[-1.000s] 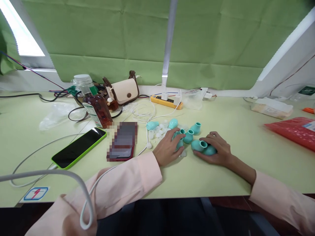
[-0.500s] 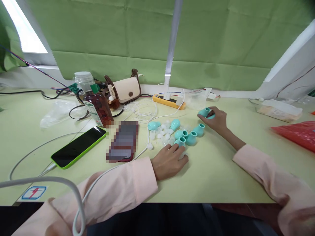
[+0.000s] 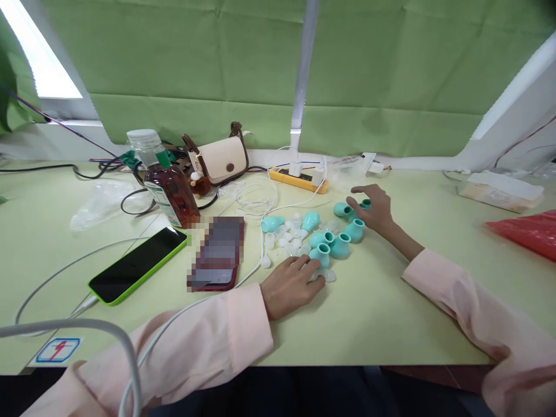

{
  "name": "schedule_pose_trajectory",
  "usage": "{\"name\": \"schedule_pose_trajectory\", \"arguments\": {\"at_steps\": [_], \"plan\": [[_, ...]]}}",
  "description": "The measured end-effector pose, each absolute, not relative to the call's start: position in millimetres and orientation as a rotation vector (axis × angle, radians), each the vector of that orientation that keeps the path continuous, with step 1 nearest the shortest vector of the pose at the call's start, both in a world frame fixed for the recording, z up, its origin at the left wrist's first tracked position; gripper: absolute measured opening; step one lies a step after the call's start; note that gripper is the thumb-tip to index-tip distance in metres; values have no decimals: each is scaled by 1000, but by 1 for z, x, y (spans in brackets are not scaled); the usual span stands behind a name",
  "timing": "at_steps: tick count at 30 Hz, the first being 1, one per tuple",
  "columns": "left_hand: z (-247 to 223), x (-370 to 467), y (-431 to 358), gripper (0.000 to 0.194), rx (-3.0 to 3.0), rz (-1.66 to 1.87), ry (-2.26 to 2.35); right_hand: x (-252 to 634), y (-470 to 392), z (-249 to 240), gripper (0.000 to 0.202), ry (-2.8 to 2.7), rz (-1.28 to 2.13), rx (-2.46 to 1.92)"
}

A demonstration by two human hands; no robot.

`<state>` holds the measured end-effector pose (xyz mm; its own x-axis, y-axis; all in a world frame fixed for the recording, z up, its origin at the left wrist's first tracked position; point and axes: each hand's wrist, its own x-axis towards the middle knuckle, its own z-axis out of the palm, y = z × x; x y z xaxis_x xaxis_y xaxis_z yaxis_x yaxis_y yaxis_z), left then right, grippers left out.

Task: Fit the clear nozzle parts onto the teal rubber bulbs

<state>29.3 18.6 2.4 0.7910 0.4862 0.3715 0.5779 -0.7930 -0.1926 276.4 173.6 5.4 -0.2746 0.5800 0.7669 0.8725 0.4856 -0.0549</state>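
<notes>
Several small turquoise bulb-shaped pieces point(image 3: 340, 247) with open necks stand or lie grouped on the table. Just behind them, my right hand point(image 3: 374, 209) is raised with thumb and forefinger apart, holding nothing. Beneath its fingers, a turquoise bulb piece point(image 3: 341, 209) lies on its side, and another point(image 3: 366, 204) is partly hidden by the thumb. My left hand point(image 3: 292, 288) rests on the table, fingers spread, its tips close to a standing turquoise piece point(image 3: 320, 256); whether they touch is unclear. Small translucent white parts point(image 3: 292, 236) lie scattered between the pieces.
Left of the parts lie a phone with a red edge point(image 3: 219, 255) and a green-cased phone point(image 3: 139, 265). Behind them are a dark bottle point(image 3: 171, 194), a cream handbag point(image 3: 223, 162) and a yellow power strip point(image 3: 297, 180). A white cable point(image 3: 262, 237) runs beside the parts. On the right is red plastic point(image 3: 527, 231).
My right hand has let go of the turquoise pieces it held and opened its fingers. They now lie by the back of the group. My left hand has shifted slightly left.
</notes>
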Motion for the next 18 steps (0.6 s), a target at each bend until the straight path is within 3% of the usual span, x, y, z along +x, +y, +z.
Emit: {"name": "schedule_pose_trajectory", "arguments": {"at_steps": [5,10,18], "plan": [[6,29,18,17,-2697,-413,-824,249,132,29,18,-1947,-364,-853],[7,32,16,20,-2726,-398,-857,222,89,29,37,-2438,-238,-502],[1,30,18,22,-2707,-450,-830,215,84,14,33,-2656,-387,-584]]}}
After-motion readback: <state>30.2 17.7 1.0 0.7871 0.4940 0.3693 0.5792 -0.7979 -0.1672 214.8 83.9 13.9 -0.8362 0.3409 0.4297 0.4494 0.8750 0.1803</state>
